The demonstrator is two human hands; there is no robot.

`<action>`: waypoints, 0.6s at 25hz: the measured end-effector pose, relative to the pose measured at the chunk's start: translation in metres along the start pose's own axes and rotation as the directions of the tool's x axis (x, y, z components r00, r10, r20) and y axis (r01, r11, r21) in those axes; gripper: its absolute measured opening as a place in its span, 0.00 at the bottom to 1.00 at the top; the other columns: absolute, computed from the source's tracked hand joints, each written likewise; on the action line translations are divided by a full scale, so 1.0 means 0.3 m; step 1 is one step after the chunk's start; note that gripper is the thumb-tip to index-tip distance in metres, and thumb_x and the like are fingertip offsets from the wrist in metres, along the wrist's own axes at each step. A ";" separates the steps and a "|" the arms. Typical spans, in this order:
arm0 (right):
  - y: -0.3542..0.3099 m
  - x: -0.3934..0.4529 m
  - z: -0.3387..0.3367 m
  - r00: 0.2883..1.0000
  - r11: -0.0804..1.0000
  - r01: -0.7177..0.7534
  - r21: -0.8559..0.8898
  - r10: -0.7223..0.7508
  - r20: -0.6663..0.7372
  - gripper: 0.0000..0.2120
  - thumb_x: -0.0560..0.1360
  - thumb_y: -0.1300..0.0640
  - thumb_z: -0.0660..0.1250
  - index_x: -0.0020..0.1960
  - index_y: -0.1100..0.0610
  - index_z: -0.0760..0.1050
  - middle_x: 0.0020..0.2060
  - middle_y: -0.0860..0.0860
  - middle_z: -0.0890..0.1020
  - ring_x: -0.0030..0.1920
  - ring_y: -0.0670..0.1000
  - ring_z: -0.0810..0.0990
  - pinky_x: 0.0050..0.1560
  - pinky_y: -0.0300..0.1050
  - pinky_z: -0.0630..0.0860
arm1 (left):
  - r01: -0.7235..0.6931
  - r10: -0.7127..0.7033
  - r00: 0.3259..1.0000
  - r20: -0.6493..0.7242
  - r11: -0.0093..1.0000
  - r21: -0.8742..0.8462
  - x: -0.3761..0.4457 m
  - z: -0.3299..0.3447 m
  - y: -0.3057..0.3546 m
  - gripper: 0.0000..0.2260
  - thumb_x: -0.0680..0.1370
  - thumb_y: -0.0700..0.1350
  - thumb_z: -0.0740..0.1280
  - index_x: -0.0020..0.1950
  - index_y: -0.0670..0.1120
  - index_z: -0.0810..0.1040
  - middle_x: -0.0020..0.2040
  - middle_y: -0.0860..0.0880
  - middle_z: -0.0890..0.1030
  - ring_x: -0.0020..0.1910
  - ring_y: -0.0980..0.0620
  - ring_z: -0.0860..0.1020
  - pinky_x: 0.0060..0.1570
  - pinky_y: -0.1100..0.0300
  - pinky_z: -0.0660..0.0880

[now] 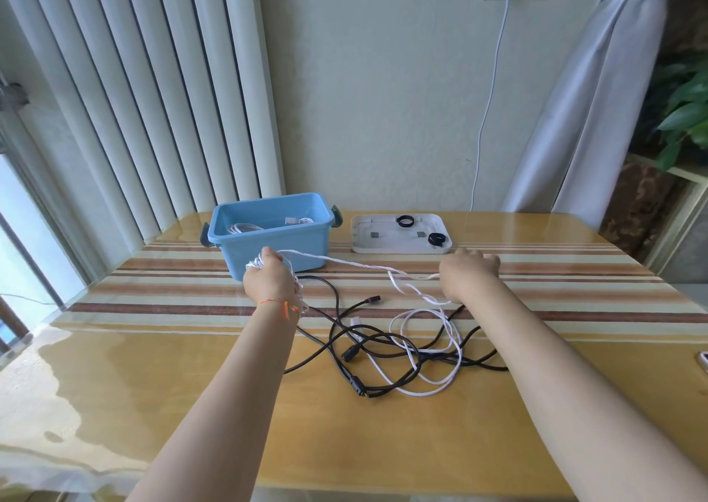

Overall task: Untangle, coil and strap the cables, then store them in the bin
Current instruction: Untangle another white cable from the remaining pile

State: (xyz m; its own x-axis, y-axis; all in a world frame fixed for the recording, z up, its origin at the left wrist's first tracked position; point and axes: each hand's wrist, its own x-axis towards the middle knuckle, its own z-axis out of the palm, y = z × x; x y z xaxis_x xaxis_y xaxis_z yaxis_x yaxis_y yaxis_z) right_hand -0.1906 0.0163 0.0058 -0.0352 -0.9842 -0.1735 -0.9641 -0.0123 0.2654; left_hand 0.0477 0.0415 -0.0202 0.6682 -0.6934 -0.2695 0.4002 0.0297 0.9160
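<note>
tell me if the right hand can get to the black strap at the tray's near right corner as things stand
Probably yes. The right hand is just in front of the white tray, nothing lies between it and the black strap. But its grip seems to be on the white cable, so it would likely have to let go first.

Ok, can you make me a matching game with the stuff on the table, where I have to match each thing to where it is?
Things:
1. blue bin
2. black straps
3. white cable
4. black cables

Places:
A. on the white tray
B. stretched between the left hand and right hand
C. tangled on the table, between the arms
D. at the back, left of the tray

Pairs: 1-D, 2-A, 3-B, 4-C
</note>
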 end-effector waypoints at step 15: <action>-0.129 -0.065 -0.109 0.906 0.163 0.364 0.917 -0.291 -0.308 0.06 0.75 0.54 0.72 0.49 0.56 0.81 0.33 0.46 0.76 0.31 0.45 0.70 0.31 0.37 0.67 | -0.330 -0.240 0.594 0.768 0.797 0.505 -0.057 0.028 0.042 0.22 0.76 0.55 0.71 0.31 0.51 0.63 0.26 0.52 0.59 0.25 0.53 0.55 0.23 0.62 0.54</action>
State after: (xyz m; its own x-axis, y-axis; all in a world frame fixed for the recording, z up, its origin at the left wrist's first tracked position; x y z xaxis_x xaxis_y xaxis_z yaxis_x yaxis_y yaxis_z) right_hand -0.1439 0.0303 0.0300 0.3296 -0.9424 0.0577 -0.4114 -0.1984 -0.8896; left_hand 0.0362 0.0476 -0.0015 -0.1804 -0.9718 -0.1519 -0.2185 -0.1110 0.9695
